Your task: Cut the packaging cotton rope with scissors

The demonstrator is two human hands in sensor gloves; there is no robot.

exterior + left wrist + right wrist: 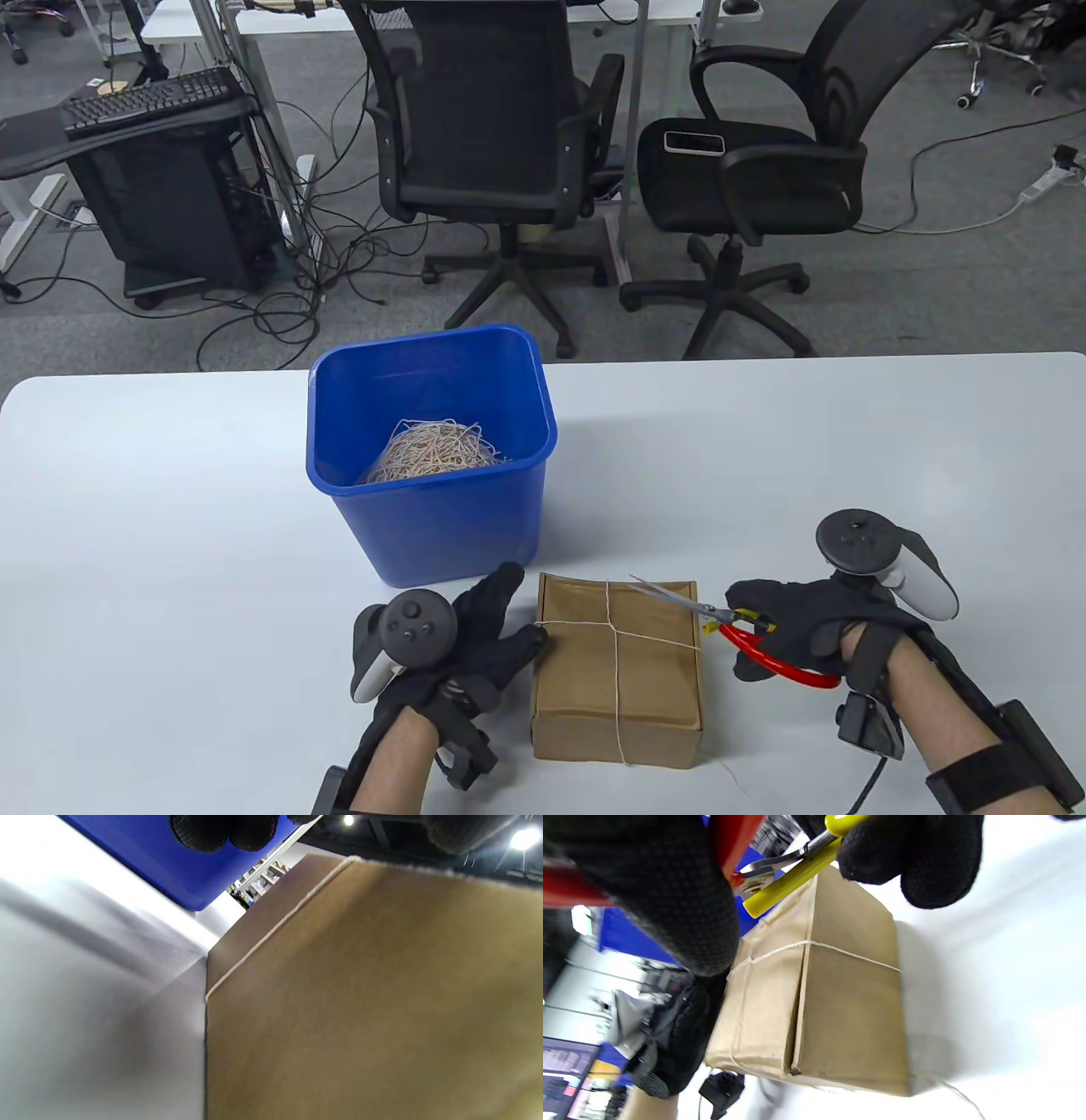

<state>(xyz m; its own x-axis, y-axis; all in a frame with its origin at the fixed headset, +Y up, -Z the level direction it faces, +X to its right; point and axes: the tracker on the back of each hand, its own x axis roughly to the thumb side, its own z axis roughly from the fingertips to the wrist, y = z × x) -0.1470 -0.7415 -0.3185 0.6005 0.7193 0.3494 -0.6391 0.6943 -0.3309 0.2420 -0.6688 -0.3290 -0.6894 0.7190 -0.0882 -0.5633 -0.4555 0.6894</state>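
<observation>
The parcel [618, 669], a brown-paper box tied crosswise w/ cotton rope [614, 645], is set on the bench [170, 509] between the two hands, so both can reach it. The left hand [475, 645] is laid against the parcel's left side, fingers spread open and touching the edge just where the cross strand wraps over; nothing is gripped. Judged purpose: the box is steadied so it is not pushed sideways by the blades. In the left wrist view the rope [280, 923] is seen taut over the paper corner, still whole.

The scissors [721, 620] are held in the right hand [806, 628], fingers closed through the red handle loops, blades pointed left over the parcel's far right corner. The blades look slightly parted, tips near the lengthwise strand but not yet around it, as far as can be told. The approach is prob. kept low and flat so one blade can be slid under the rope w/o tearing paper.

A blue bin [433, 458] stands beyond the left hand, touching or nearly touching the parcel's far edge; a tangle of rope offcuts [437, 454] lies inside, presumably the drop spot for cut pieces.
</observation>
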